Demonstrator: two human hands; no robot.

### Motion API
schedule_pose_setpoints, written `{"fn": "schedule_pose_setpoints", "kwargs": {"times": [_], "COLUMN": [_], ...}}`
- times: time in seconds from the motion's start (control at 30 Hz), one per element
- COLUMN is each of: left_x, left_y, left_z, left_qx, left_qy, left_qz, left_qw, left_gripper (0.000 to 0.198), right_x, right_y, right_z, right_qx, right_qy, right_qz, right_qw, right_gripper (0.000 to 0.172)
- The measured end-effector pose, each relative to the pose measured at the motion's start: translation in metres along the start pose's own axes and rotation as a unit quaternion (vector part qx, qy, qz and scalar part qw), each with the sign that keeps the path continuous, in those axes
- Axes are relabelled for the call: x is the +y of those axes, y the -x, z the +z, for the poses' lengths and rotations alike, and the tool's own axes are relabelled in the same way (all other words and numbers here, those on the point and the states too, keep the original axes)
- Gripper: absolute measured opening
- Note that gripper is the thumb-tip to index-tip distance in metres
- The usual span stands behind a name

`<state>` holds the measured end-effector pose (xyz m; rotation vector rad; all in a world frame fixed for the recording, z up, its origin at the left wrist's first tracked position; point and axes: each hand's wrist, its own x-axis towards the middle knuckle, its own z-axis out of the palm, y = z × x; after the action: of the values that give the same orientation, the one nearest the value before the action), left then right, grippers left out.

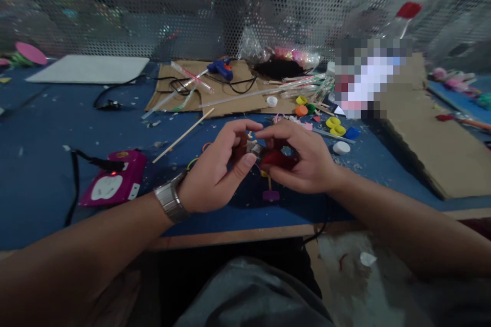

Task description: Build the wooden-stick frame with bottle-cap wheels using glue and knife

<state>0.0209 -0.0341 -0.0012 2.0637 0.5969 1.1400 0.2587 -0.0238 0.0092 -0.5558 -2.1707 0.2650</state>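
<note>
Over the front part of the blue table, both my hands are curled toward each other with their fingertips almost meeting. My left hand, below a metal watch, has its thumb and fingers closed around a small greyish piece, largely hidden. A dark red object sits in the closed fingers of my right hand; its kind cannot be made out. Just under the hands, a purple cap shows at the end of a short wooden stick.
A thin wooden stick lies to the left, beyond a magenta power strip with a black cord. Cardboard at the back carries a blue glue gun and plastic tubes. Yellow caps and a white cap lie at right.
</note>
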Motion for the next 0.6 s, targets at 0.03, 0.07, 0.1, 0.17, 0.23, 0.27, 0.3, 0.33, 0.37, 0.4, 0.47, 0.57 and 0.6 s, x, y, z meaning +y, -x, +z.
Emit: {"fn": "schedule_pose_setpoints", "kwargs": {"times": [0.03,0.07,0.1,0.17,0.23,0.27,0.3,0.33,0.37,0.4,0.47,0.57,0.6], "left_x": [0.000,-0.001,0.000,0.001,0.002,0.003,0.003,0.003,0.002,0.001,-0.001,-0.003,-0.003], "left_y": [0.000,0.001,0.001,0.002,0.002,0.002,0.001,0.000,-0.001,-0.002,-0.004,-0.006,-0.006], "left_z": [0.000,0.000,0.001,0.002,0.003,0.003,0.003,0.003,0.002,0.001,-0.001,-0.004,-0.004], "left_qx": [0.001,0.001,0.001,-0.004,-0.001,0.005,0.013,0.025,0.038,0.050,0.068,0.080,0.084], "left_qy": [-0.009,-0.015,-0.018,-0.013,-0.006,-0.003,0.000,0.005,0.012,0.019,0.020,-0.003,-0.003], "left_qz": [0.006,0.010,0.011,0.006,-0.006,-0.015,-0.026,-0.036,-0.048,-0.061,-0.088,-0.123,-0.129], "left_qw": [1.000,1.000,1.000,1.000,1.000,1.000,1.000,0.999,0.998,0.997,0.994,0.989,0.988], "left_gripper": [0.037,0.036,0.036,0.036,0.035,0.033,0.030,0.027,0.025,0.024,0.021,0.021,0.021], "right_x": [-0.001,-0.002,-0.002,-0.004,-0.005,-0.005,-0.005,-0.004,-0.003,-0.002,0.000,0.004,0.005], "right_y": [0.000,0.000,0.000,0.001,0.001,0.001,0.001,0.001,0.001,0.002,0.003,0.006,0.007], "right_z": [0.000,-0.001,-0.002,-0.003,-0.004,-0.004,-0.004,-0.003,-0.002,-0.001,0.003,0.007,0.008], "right_qx": [0.001,0.001,0.003,0.000,-0.006,-0.009,-0.011,-0.011,-0.010,-0.009,-0.003,0.013,0.016], "right_qy": [0.005,0.011,0.014,0.016,0.008,0.003,-0.003,-0.011,-0.023,-0.041,-0.093,-0.168,-0.185], "right_qz": [-0.004,-0.004,0.000,0.015,0.026,0.029,0.033,0.040,0.051,0.065,0.098,0.144,0.154], "right_qw": [1.000,1.000,1.000,1.000,1.000,1.000,0.999,0.999,0.998,0.997,0.991,0.975,0.971], "right_gripper": [0.044,0.040,0.035,0.021,0.014,0.015,0.016,0.018,0.020,0.024,0.031,0.036,0.035]}}
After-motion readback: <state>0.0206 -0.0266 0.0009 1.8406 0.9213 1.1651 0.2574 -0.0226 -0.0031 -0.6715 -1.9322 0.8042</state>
